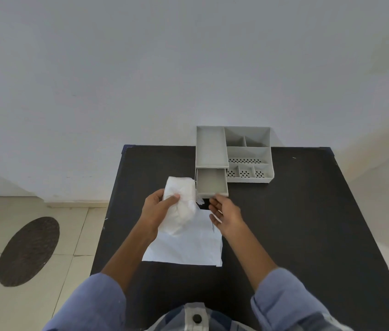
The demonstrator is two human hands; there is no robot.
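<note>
A white cloth [188, 242] lies partly spread on the black table [296, 223]; its upper end is bunched and raised. My left hand [160, 206] grips that bunched end, thumb over the fabric. My right hand [224, 213] hovers at the cloth's right edge, fingers loosely curled, just below the front of an open grey drawer [212, 185]. Whether it pinches the cloth's edge is unclear. The drawer is pulled out of a grey desk organiser [248, 154] and looks empty.
The organiser stands at the table's far edge against a pale wall, with several open compartments. A dark oval mat [27, 252] lies on the tiled floor to the left. My blue sleeves fill the bottom of the view.
</note>
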